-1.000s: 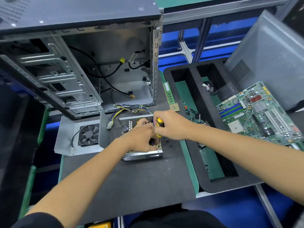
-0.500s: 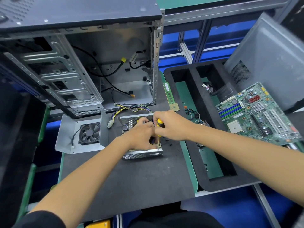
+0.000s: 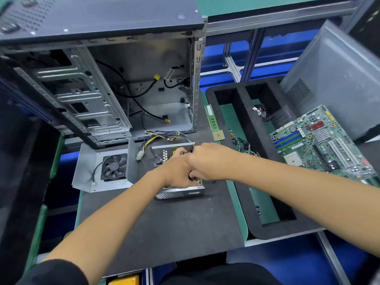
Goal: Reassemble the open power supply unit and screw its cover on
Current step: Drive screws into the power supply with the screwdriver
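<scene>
Dark mat surface (image 3: 164, 223): power supply unit (image 3: 178, 192) open, fan cover (image 3: 107, 171) lying apart, unscrewed. Both hands, left (image 3: 176, 173) and right (image 3: 207, 161), curl inside; grasped item indiscernible.

Screwdriver hidden beneath right hand (image 3: 207, 161)

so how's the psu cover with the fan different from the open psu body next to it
The cover with the fan lies untouched, left of the open psu body; both hands work over the body. The cover shows a black fan on plain sheet; the body shows perforated walls, components and a coloured wire bundle. Both are grey metal on the dark mat.
</scene>
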